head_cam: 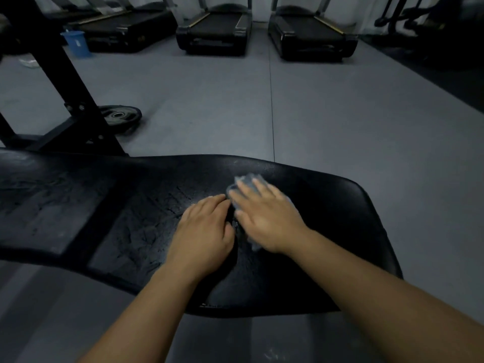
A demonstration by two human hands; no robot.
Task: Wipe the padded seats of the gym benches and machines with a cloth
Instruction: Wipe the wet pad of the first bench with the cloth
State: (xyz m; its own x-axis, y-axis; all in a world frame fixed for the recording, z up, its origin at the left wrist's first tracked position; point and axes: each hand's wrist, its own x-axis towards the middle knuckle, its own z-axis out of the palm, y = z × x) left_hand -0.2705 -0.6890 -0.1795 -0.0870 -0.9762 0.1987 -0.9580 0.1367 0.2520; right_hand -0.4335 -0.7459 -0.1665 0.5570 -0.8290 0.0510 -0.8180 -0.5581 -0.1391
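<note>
A black padded bench seat (327,205) stretches across the lower half of the view, its surface cracked and worn toward the left. My right hand (267,216) lies flat with straight fingers on a grey-blue cloth (245,180), pressing it onto the pad; the cloth shows past the fingertips and under the wrist. My left hand (204,231) rests palm down on the pad just left of it, fingers loosely bent, holding nothing. The two hands nearly touch.
A black machine frame (65,82) rises at the left with a weight plate (119,117) on the floor beside it. Three treadmills (213,30) line the back wall. A blue bucket (76,44) stands far left. Grey floor lies between.
</note>
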